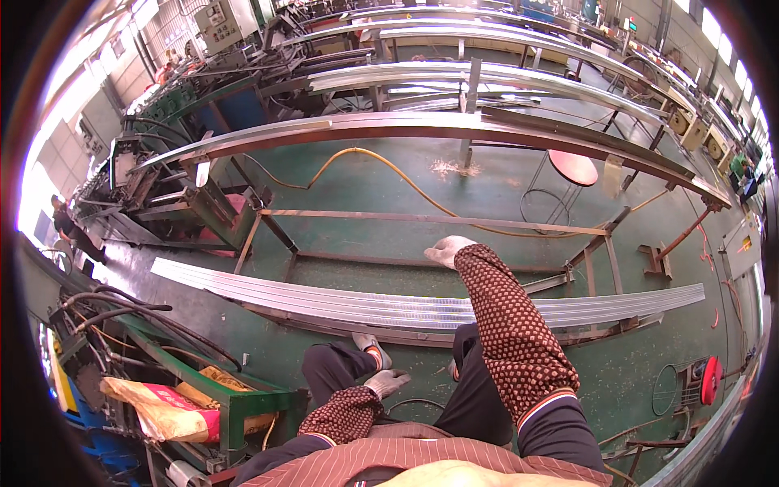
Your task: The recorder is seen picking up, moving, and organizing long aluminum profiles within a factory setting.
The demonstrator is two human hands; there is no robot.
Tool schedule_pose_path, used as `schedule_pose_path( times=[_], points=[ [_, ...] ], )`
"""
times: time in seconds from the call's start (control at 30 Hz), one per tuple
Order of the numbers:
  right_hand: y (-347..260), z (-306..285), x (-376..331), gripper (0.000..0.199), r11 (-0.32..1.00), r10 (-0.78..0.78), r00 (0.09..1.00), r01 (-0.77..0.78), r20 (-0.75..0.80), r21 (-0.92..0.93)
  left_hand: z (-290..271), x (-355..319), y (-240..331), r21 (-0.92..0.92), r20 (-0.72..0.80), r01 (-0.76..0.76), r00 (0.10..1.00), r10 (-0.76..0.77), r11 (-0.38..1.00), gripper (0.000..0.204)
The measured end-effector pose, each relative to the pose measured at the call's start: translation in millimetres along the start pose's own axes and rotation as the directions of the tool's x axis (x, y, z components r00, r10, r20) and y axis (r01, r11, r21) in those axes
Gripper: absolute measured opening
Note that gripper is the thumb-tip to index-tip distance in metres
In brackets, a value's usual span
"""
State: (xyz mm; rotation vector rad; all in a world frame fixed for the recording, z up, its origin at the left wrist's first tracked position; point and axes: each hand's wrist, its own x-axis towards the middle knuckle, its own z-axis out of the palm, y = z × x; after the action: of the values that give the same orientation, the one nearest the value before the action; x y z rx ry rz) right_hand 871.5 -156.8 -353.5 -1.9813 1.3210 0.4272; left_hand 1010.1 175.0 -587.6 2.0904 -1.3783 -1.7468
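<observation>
The long silvery strips (381, 306) lie side by side across a low rack (393, 334), right in front of your legs. Your right hand (449, 252), in a pale glove, is out past their far edge, its patterned sleeve (511, 321) crossing over them in view (its fingers look bent, but whether they grip anything, you can't tell from here). Your left hand (388, 382), gloved too, is on the near side of the strips by your left knee, fingers loosely extended and holding nothing. Beyond the strips you have a steel frame (438, 218), then a yellow hose (389, 165), a round stool (574, 167) and a long brown beam (414, 130). Nearer than their left end sits a sack (162, 410).
</observation>
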Motion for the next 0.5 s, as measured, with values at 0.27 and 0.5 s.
schedule_pose_path(
  times=[0.27,0.5],
  points=[
    [0,-1,-2,0.063,1.000,0.004,1.000,-0.004,0.011,0.004,1,1,2,-0.007,0.013,0.006,1.000,-0.006,1.000,0.060],
    [-2,0,1,0.062,1.000,-0.009,1.000,0.009,0.003,-0.004,1,1,-2,0.017,-0.009,-0.013,1.000,0.013,1.000,0.060]
  ],
)
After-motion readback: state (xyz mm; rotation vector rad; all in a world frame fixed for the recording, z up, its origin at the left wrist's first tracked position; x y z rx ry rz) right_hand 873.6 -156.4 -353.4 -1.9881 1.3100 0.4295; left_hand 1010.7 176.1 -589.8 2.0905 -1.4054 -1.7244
